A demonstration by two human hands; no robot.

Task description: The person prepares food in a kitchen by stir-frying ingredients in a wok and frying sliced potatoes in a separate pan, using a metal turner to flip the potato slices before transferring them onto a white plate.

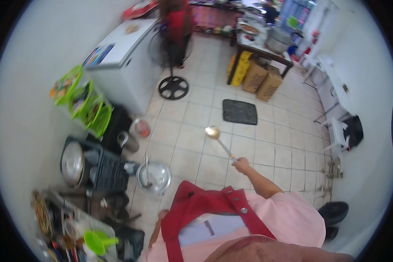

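Out in front of me over the tiled floor, my right hand (241,165) grips the handle of a metal ladle (212,132), whose bowl points away from me. My left hand (163,214) hangs low by the side of my red apron (199,199), largely hidden, so its fingers cannot be made out. To the left, a wide metal basin (162,177) holds a long-handled utensil. Beyond it stand a metal container (128,141) and a bowl with reddish contents (142,127).
A dark crate (111,170) with a lidded pot (72,163), a green tiered rack (100,118) and a white chest freezer (124,42) line the left. A pedestal fan (173,87) and a person (178,26) are ahead. Cardboard boxes (254,77) sit under a table; a dark mat (240,112) lies nearer.
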